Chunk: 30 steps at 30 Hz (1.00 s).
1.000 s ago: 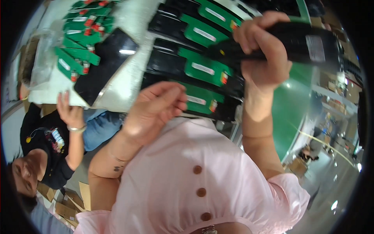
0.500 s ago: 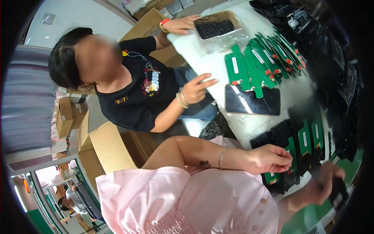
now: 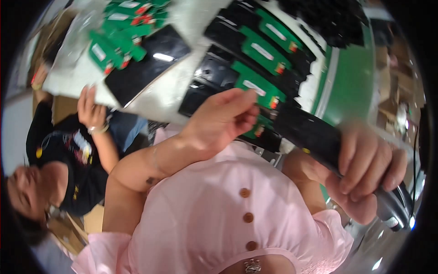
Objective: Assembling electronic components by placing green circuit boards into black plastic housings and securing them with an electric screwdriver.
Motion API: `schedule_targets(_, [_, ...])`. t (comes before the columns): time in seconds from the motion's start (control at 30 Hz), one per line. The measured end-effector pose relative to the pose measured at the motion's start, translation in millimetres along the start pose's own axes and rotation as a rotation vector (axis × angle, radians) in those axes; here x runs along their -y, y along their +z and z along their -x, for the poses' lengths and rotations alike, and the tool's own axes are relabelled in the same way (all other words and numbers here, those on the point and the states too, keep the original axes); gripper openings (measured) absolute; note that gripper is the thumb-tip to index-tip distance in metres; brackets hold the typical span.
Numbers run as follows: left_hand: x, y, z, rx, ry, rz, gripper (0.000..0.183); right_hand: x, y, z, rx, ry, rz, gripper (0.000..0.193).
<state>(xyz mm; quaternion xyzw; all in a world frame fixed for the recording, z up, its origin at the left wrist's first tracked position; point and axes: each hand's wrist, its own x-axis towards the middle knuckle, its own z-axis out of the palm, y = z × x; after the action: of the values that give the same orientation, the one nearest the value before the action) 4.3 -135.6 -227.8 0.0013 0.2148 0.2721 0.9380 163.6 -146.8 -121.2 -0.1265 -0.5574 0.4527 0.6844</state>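
My right hand (image 3: 365, 169) wraps around a dark, elongated hand tool (image 3: 310, 134) that looks like an electric screwdriver. Its narrow front end points at my left fingers. Thumb and fingertips of my left hand (image 3: 223, 118) are pinched together over the nearest parts; whatever they hold is too small or hidden to make out. Beneath and beyond lie several black plastic housings (image 3: 214, 68) in a row, each with a green circuit board (image 3: 259, 51) bearing a white label and a red-and-white part. My left hand partly covers the nearest ones.
A dark flat-screen device (image 3: 148, 64) lies on the white table, beside a pile of loose green boards (image 3: 114, 45). A co-worker's hand (image 3: 91, 109) rests near the table edge at left. Black parts (image 3: 324, 23) are heaped at the far right, by a green surface (image 3: 349, 86).
My view has swung toward the right. The tool in my right hand has come up from the lower right to my left hand, which stays pinched over the boards.
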Motion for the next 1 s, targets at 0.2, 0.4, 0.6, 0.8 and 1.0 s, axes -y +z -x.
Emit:
schedule_targets(0.2, [-4.9, 8.1, -6.9, 0.014, -0.166, 0.039, 0.046, -37.5, -11.0, 0.4, -0.158, 0.124, 0.301, 0.029])
schedule_targets(0.4, [4.1, -1.9, -2.5, -0.013, -0.187, -0.199, 0.034, -73.4, -47.2, -3.5, -0.217, 0.17, 0.306, 0.025])
schedule_targets(0.6, [13.9, 3.8, 2.1, 0.096, -0.136, -0.184, 0.023, -61.7, -46.5, -10.1, -0.123, 0.194, 0.306, 0.024])
schedule_targets(0.8, [12.8, 15.5, 0.4, -0.035, -0.058, -0.278, 0.024, -88.3, -50.5, -36.3, -0.095, 0.018, 0.355, 0.024])
schedule_targets(1.0, [10.7, 11.0, 2.8, -0.003, 0.006, -0.239, 0.02, -106.0, -63.4, -28.2, 0.309, -0.418, 0.395, 0.026])
